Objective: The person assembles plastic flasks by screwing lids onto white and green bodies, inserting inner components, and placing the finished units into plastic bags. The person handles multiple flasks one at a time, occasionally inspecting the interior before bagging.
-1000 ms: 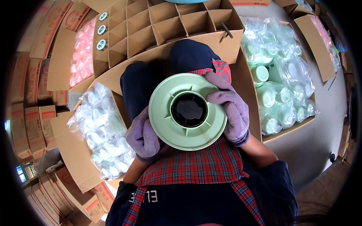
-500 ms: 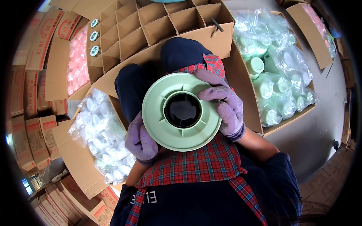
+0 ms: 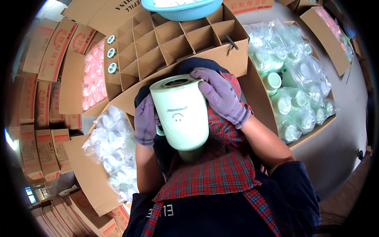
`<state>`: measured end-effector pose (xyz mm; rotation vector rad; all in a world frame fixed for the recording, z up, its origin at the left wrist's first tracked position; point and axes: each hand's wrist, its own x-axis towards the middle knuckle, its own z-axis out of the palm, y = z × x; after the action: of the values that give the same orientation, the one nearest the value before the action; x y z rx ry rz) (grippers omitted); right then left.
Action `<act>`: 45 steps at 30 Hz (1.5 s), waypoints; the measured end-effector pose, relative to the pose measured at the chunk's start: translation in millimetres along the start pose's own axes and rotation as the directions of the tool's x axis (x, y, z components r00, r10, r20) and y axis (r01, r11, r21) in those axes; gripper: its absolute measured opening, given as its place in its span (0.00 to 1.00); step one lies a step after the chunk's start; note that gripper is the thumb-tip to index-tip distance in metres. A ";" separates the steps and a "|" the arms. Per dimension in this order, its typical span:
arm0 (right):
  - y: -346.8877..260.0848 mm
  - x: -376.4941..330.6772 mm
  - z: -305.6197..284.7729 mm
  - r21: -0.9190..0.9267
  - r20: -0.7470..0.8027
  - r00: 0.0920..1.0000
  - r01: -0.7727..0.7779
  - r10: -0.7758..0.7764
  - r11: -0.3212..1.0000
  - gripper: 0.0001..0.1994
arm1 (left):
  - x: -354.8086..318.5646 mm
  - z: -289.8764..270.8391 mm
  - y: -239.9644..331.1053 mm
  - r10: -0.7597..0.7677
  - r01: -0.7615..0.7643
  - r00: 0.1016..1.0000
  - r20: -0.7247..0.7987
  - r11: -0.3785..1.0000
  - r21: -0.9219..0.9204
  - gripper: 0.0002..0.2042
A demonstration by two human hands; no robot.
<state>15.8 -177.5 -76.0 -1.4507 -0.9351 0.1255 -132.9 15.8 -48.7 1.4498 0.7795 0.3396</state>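
- The pale green cup [image 3: 179,114], seen mouth-on a second ago, is now lying turned on its side between both gloved hands, its dark opening facing the divided carton [image 3: 166,39] ahead and its printed wall facing the camera.
- The left hand [image 3: 145,120] is pressing flat against the cup's left wall, fingers curled loosely round it beside a small handle; the right hand [image 3: 221,94] is wrapping over the upper right rim, fingers spread wide and closed on the body.
- The cup is hovering above the person's plaid apron [image 3: 221,173], just short of the carton's near wall and touching neither.
- Risk, as it looks: the smooth wall is being held by fabric gloves alone (no finger seems to be hooked in the handle), so a slackening grip could be letting it roll down into the lap.
- The carton's near cardboard edge and its thin dividers are standing close in front; a tilted approach could be catching a partition and bending it.
- Open cells are waiting across most of the grid, three at the left already filled; bagged cups [image 3: 292,79] are crowding the right, a blue basin [image 3: 181,10] is overhanging the far side.
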 end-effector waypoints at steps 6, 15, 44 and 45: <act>5.0 9.6 9.0 -0.076 -0.018 1.000 -0.008 0.006 0.997 0.14 | 3.7 -6.2 -3.0 -0.020 0.020 1.000 0.021 1.000 0.008 0.18; 18.7 -7.8 17.0 -0.256 -0.021 0.998 0.046 -0.053 0.966 0.14 | 11.3 -17.5 -26.7 0.111 -0.109 0.977 0.181 0.994 -0.019 0.18; -8.2 -28.5 14.9 -0.301 -0.206 0.973 0.039 -0.104 0.953 0.19 | -39.2 6.2 -14.8 0.295 -0.268 0.954 0.049 0.916 -0.297 0.15; -17.8 -37.7 13.5 -0.322 -0.164 0.980 0.051 -0.109 0.945 0.20 | -44.3 -1.4 -22.1 0.299 -0.216 0.945 0.131 0.873 -0.437 0.15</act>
<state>-25.1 -192.6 -80.0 -1.6841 -0.8916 -0.2238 -170.9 -14.5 -57.9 1.1550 0.3214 0.5269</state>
